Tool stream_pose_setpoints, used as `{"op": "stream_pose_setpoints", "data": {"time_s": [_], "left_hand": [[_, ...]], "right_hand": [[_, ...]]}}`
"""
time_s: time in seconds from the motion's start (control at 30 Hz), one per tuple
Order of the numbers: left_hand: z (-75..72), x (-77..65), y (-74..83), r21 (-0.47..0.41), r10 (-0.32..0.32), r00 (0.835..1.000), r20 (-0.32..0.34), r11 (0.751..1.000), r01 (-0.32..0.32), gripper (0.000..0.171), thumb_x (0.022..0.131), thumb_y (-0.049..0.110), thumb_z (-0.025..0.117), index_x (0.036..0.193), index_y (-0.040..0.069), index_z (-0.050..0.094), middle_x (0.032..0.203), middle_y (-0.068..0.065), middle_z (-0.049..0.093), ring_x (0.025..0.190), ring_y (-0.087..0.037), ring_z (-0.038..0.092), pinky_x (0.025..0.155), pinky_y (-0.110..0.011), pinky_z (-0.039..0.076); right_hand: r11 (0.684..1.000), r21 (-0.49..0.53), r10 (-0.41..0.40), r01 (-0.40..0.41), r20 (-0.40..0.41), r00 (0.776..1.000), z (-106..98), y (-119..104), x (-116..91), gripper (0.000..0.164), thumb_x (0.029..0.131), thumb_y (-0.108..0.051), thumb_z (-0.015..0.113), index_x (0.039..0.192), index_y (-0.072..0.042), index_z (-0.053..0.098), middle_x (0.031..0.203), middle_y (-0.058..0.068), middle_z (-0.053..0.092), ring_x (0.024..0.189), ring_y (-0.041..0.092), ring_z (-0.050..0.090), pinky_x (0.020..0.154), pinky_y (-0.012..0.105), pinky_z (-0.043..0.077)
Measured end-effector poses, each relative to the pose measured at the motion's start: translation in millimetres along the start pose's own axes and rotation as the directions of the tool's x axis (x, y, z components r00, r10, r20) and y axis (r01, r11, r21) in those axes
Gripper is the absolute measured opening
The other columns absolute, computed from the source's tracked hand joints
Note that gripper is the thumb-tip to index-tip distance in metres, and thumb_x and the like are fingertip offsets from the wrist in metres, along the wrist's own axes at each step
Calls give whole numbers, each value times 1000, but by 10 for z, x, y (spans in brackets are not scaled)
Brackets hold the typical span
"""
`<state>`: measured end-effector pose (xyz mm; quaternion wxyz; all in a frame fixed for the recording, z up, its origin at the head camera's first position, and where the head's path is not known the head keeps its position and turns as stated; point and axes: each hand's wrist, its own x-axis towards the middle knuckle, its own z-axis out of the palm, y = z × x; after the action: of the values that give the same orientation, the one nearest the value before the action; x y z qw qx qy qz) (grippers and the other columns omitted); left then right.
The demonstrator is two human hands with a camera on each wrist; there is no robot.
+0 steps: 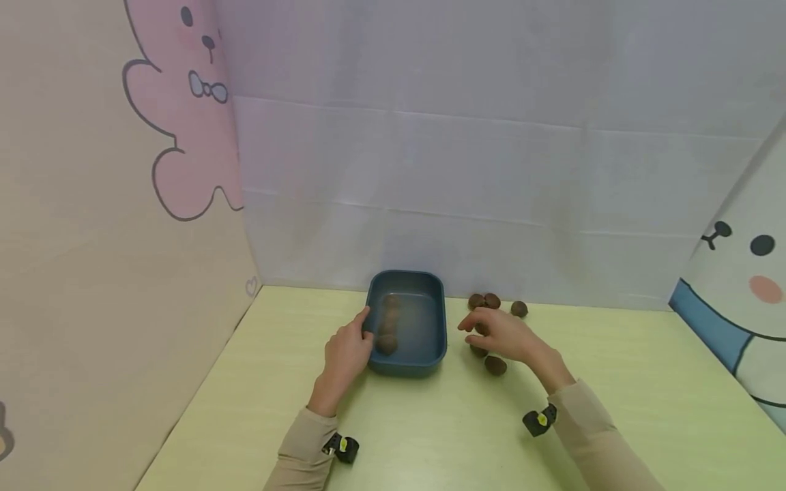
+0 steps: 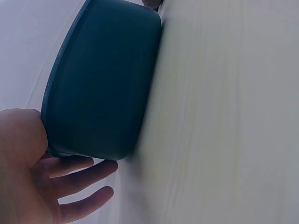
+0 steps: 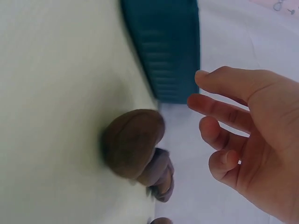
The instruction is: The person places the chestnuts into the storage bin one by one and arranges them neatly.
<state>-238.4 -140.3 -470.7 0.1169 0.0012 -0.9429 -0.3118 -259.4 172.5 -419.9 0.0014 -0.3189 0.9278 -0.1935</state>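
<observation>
A dark teal rectangular bin (image 1: pixel 406 370) stands near the back wall, with several brown round nut-like pieces (image 1: pixel 387 344) lined up along its left side. My left hand (image 1: pixel 346 351) grips the bin's left rim; in the left wrist view its thumb goes over the rim and the fingers lie by the outer wall (image 2: pixel 103 79). To the right of the bin, my right hand (image 1: pixel 505 335) hovers over a loose group of the same brown pieces (image 1: pixel 495 365). Its fingers are loosely bent, holding nothing, above a brown piece (image 3: pixel 133 142) in the right wrist view. The hand partly hides some pieces.
A pale yellow-green table (image 1: pixel 430 436) carries everything. Behind it rises a white cloth wall (image 1: pixel 479 191), and side panels with cartoon animals stand left and right. More brown pieces (image 1: pixel 518 309) lie by the back edge, right of the bin.
</observation>
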Motion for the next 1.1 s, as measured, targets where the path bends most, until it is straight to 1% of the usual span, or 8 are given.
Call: {"op": "stream_pose_setpoints", "data": {"time_s": [0.1, 0.2, 0.33, 0.47, 0.63, 0.73, 0.93, 1.1], "left_hand": [[19, 9, -17, 4, 2, 1000, -4, 1000, -2, 58, 89, 11, 52, 147, 17, 51, 50, -3, 42, 45, -13, 23, 43, -28, 19], [24, 15, -16, -1, 2, 1000, -4, 1000, -2, 58, 89, 11, 52, 147, 17, 51, 50, -4, 43, 45, -13, 23, 43, -28, 19], [25, 20, -13, -3, 5, 1000, -6, 1000, -5, 58, 89, 12, 53, 146, 17, 52, 51, -6, 46, 45, -14, 24, 43, -29, 20], [24, 24, -16, 5, 2, 1000, -13, 1000, -1, 58, 88, 12, 54, 146, 17, 53, 55, -9, 51, 46, -15, 28, 43, -30, 23], [18, 24, -19, 2, -11, 1000, -1, 1000, 11, 59, 88, 12, 53, 146, 18, 52, 56, -8, 52, 46, -16, 28, 43, -30, 23], [14, 14, -24, -4, -6, 1000, 1, 1000, 6, 58, 88, 12, 53, 146, 18, 52, 54, -6, 50, 46, -16, 27, 43, -30, 22], [15, 4, -20, -16, -2, 1000, 3, 1000, 2, 58, 89, 11, 53, 146, 17, 52, 51, -5, 47, 45, -14, 25, 43, -29, 20], [7, 15, -21, -9, 2, 1000, 4, 1000, -2, 58, 89, 12, 53, 147, 17, 51, 51, -4, 45, 45, -14, 25, 43, -29, 20]], "right_hand": [[1000, -30, -2, 2, 11, 1000, 48, 65, -60, 23, 92, -19, 68, 113, -11, 73, 109, 1, 68, 94, 21, 66, 79, 34, 52], [998, -70, -3, 4, 8, 1000, 75, 110, -120, 23, 91, -20, 69, 111, -12, 73, 105, 1, 66, 91, 20, 65, 75, 33, 51], [996, -85, 17, -18, -8, 1000, 94, 158, -219, 22, 89, -21, 71, 109, -15, 74, 105, 0, 64, 87, 18, 63, 69, 32, 49], [997, -63, 47, -47, -5, 999, 106, 170, -300, 23, 88, -21, 72, 111, -17, 73, 104, -1, 61, 79, 13, 58, 63, 28, 44], [995, -43, 93, -92, 14, 996, 96, 159, -390, 26, 86, -25, 73, 112, -20, 72, 109, -3, 60, 73, 5, 52, 64, 28, 42], [994, -28, 109, -108, 40, 993, 83, 156, -433, 27, 86, -27, 74, 112, -20, 72, 109, -3, 59, 73, 5, 51, 64, 28, 42], [990, -20, 143, -142, 82, 986, 79, 171, -514, 32, 85, -27, 76, 114, -15, 71, 96, -2, 55, 70, 5, 45, 63, 25, 39], [989, 11, 147, -148, 95, 985, 73, 186, -563, 34, 83, -25, 77, 115, -13, 70, 96, -2, 58, 68, 6, 45, 63, 24, 40]]}}
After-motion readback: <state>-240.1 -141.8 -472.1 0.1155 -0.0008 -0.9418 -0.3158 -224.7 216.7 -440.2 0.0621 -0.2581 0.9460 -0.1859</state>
